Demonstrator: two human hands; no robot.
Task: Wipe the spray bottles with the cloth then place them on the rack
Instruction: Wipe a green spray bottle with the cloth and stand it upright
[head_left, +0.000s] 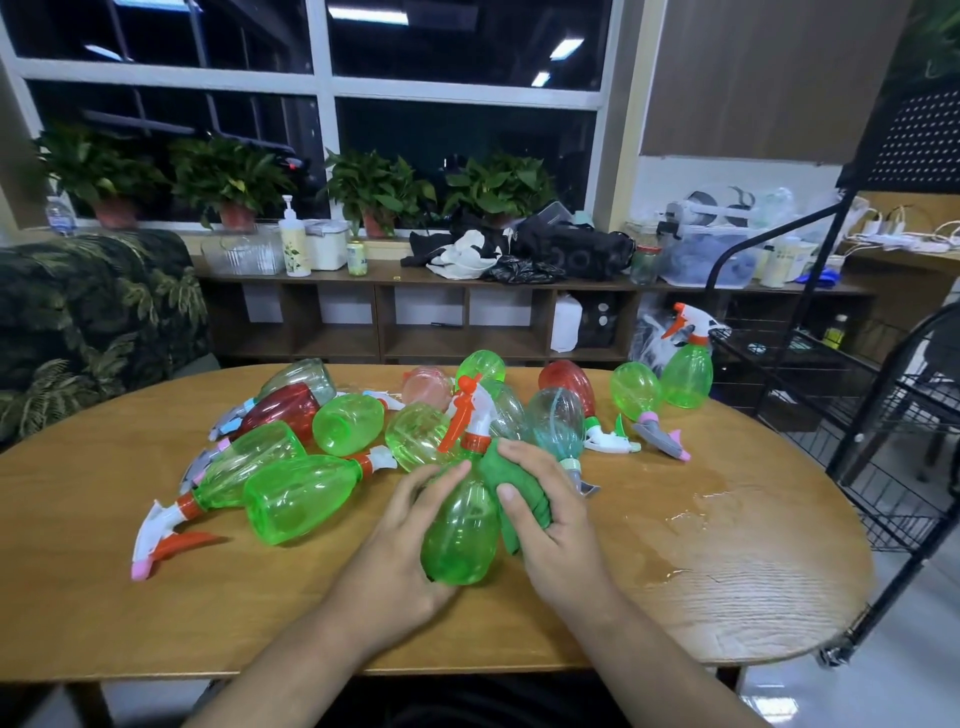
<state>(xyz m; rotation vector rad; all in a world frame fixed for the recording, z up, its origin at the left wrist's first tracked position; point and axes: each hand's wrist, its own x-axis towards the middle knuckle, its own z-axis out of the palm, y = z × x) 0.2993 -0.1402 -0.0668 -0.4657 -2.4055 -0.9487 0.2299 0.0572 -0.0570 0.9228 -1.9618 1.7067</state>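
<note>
**A:** What did the head view show of the hands?

**B:** The left hand was wrapped round the lower body of one green spray bottle. It held the bottle over the table with the orange-and-white trigger head pointing away from the person. The right hand was clenched on the green cloth, pressing it against that bottle's right side near the shoulder.

**A:** And the other bottles?

**B:** A pile of bottles lay on their sides beyond the held bottle and to its left: green, red and clear ones. Another green bottle stood upright well off to the held bottle's right, next to the black wire rack. I could not tell whether it stood on the rack or on the table's edge. A wet patch shone on the wood to the right of the held bottle.

**A:** So how would the wiping go well?

**B:** As I judged it, the left hand should stay low and firm, since smooth plastic likely slips when damp. It should roll the bottle so the cloth passes round the whole body. The neck and trigger head need a pass too, because the cloth sat below them. The cloth should be kept out of the wet patch. After that the bottle goes right to the rack, set upright.
</note>
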